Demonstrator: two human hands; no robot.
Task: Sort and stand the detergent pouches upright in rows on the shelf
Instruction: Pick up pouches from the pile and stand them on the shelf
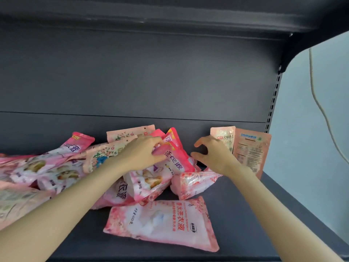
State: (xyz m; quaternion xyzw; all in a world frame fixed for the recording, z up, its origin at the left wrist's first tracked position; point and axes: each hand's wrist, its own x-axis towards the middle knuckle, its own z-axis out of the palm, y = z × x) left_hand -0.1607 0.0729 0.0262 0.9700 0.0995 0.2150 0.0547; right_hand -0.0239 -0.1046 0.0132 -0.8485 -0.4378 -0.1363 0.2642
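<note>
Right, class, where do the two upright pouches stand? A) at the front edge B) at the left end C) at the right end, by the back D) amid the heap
C: the pale pouch and the peach pouch stand upright at the right end, behind the right hand.

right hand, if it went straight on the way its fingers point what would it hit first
Probably the bright pink pouch that the left hand grips: the right hand is open, fingers aimed left at it across a short gap. Depth is unclear, so it might pass behind it.
</note>
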